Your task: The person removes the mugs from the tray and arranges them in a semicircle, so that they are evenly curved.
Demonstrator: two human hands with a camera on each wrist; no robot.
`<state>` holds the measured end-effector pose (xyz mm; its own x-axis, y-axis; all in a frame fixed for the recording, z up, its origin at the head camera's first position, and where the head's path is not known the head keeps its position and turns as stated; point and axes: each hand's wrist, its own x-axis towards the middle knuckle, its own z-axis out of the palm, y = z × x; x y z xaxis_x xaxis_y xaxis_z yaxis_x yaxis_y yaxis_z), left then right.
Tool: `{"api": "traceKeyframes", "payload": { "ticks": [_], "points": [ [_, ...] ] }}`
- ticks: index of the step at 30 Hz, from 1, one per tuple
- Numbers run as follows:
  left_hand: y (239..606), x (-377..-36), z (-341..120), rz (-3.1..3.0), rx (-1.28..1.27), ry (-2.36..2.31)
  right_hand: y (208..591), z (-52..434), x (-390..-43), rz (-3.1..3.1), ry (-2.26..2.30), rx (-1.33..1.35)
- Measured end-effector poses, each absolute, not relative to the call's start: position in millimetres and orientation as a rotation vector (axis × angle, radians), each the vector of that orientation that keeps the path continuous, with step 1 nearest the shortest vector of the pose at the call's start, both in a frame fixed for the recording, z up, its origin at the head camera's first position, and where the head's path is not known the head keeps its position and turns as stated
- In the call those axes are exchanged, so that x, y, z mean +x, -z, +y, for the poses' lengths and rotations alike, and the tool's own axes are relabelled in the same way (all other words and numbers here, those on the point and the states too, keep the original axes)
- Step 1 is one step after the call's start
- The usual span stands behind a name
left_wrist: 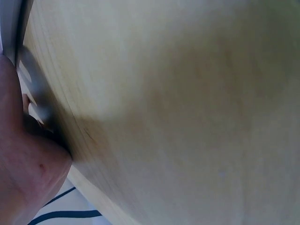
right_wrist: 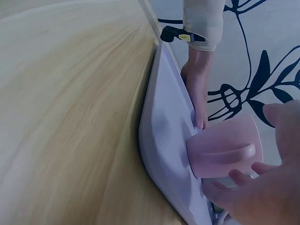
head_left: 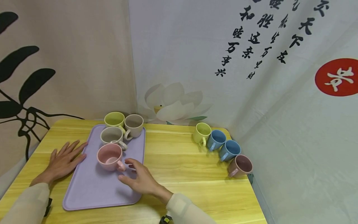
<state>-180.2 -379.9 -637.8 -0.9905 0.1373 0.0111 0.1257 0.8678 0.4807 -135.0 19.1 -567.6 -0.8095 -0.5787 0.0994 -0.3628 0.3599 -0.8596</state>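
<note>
Two hands open | right hand beside pink mug | left hand flat against tray

Wall hanging, black brush script: columns of Chinese characters at upper right; among those legible are 和, 睦, 万, 事, 兴; the rest are too cursive or cropped to read.
Red disc on same hanging: one white brush character, not readable with certainty.
Wrist strap tag: small yellow label, print too small to read.
Mugs, tray, table: no markings legible.
</note>
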Motion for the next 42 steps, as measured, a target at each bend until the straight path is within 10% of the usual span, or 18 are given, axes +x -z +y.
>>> {"api": "traceKeyframes", "payload": {
  "ticks": [42],
  "points": [
    [636.8, -178.7, -380.0, 2.992, 0.195, -0.785, 581.7, -9.6, -141.7, 2.142, 1.788, -0.497]
  ]
}}
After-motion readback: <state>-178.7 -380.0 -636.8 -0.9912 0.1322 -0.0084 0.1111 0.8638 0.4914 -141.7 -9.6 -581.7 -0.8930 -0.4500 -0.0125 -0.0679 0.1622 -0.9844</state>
